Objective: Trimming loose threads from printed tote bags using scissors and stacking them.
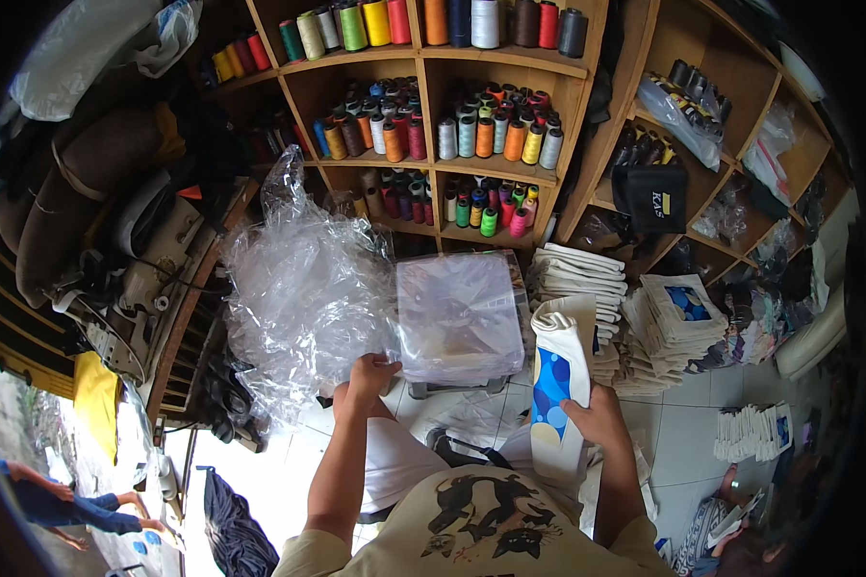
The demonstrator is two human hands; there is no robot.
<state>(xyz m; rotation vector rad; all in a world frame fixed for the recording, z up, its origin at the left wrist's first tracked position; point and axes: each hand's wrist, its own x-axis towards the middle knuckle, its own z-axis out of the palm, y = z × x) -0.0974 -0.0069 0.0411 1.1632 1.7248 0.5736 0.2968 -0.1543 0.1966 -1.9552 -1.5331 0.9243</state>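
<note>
My right hand (595, 417) grips a folded white cloth (556, 332) with a blue circle-patterned panel on its front. The cloth stands upright above my right thigh, its rolled fold at the top. My left hand (368, 377) is closed, fingertips at the near left corner of a stack of clear plastic bags (459, 317); what the fingers hold, if anything, is too small to make out. That stack lies on a low stand between my hands and the shelves. Just left of it swells a big heap of crumpled clear plastic (303, 298).
Wooden shelves (428, 173) full of coloured thread spools rise ahead. Piles of folded white cloths (579, 274) stand right of the plastic stack, with another small stack (751, 433) on the floor. A sewing machine (164, 255) sits on the left. Other people show at the lower left and lower right.
</note>
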